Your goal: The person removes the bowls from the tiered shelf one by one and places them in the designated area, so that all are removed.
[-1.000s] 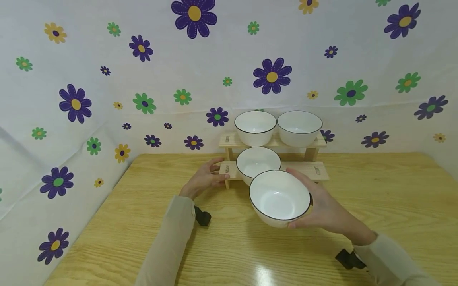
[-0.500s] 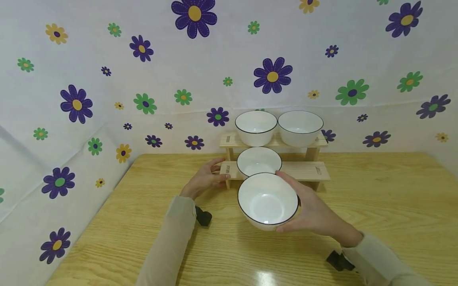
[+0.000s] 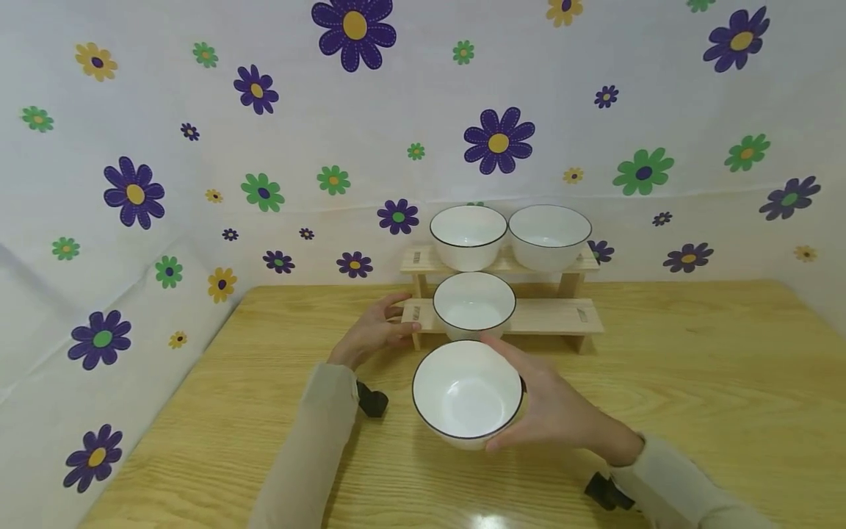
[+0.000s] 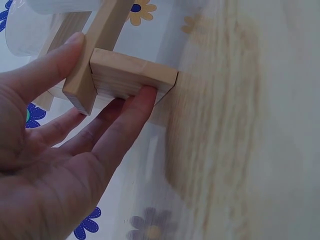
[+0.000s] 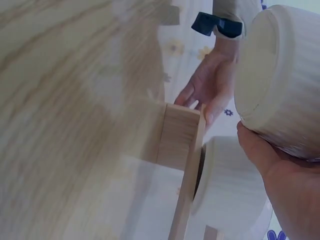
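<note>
My right hand grips a white bowl with a dark rim, thumb at the near side and fingers at the far side. The bowl is held in front of the wooden two-tier rack, its opening tilted toward me; in the right wrist view its base shows. My left hand holds the left end of the rack's lower tier. In the left wrist view its thumb lies on the board edge and its fingers touch the leg. A similar bowl sits on the lower tier's left half.
On the upper tier stand two more white bowls, a left one and a right one, side by side. A flowered cloth hangs behind the wood-grain table. Dark straps sit at both wrists.
My right hand has carried the bowl left and slightly toward me, so more of the lower-tier bowl shows. The left hand keeps its place on the rack.
</note>
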A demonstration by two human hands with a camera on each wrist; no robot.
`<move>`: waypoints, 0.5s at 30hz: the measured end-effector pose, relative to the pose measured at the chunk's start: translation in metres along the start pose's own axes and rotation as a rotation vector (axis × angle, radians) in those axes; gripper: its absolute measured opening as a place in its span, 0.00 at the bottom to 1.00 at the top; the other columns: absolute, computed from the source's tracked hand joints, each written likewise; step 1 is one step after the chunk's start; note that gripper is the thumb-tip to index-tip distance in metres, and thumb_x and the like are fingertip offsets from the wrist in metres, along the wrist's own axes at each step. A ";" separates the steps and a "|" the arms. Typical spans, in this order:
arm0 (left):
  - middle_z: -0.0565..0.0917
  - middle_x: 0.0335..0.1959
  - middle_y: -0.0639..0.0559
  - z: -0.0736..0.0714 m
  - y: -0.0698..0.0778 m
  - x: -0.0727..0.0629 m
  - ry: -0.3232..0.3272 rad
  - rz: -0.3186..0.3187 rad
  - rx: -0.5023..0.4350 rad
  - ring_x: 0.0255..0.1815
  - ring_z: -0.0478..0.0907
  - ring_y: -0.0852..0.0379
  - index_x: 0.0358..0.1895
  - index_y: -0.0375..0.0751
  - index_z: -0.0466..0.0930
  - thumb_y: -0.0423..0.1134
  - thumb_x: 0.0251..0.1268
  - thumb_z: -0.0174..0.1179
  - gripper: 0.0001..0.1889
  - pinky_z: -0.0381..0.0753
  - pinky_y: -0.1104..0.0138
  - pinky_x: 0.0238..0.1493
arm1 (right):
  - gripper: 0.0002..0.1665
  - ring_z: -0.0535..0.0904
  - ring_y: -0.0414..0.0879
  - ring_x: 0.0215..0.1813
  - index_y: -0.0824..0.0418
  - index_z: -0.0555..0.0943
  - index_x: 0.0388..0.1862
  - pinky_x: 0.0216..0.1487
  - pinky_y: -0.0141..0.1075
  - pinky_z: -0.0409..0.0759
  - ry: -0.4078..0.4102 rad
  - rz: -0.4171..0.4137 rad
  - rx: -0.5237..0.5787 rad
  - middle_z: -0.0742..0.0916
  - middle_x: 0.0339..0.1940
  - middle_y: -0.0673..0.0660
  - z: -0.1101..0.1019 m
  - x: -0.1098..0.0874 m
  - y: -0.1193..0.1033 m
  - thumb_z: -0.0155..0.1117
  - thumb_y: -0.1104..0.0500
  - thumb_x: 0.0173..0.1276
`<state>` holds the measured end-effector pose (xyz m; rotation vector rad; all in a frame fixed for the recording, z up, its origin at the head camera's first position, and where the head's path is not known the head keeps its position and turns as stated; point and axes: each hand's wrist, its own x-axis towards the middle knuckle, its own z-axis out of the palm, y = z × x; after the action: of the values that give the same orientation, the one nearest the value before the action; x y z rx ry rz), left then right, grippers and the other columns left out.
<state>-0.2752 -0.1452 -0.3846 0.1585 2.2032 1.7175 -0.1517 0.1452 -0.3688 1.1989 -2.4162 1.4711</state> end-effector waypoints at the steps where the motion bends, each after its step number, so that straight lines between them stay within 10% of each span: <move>1: 0.65 0.77 0.33 0.000 0.000 0.001 0.000 -0.004 -0.002 0.68 0.73 0.37 0.81 0.43 0.58 0.31 0.71 0.65 0.39 0.79 0.52 0.66 | 0.72 0.71 0.71 0.69 0.75 0.58 0.79 0.65 0.64 0.74 -0.004 0.010 0.001 0.72 0.74 0.73 0.002 0.000 0.000 0.92 0.60 0.38; 15: 0.64 0.77 0.33 0.001 0.000 0.002 0.006 -0.011 0.006 0.70 0.73 0.35 0.82 0.44 0.57 0.32 0.72 0.65 0.39 0.80 0.51 0.65 | 0.71 0.76 0.62 0.63 0.76 0.61 0.77 0.62 0.57 0.78 -0.078 0.158 -0.033 0.75 0.70 0.71 0.016 0.011 -0.006 0.91 0.51 0.40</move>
<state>-0.2769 -0.1438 -0.3848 0.1423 2.2091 1.7076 -0.1503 0.1244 -0.3683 1.1015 -2.6313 1.4421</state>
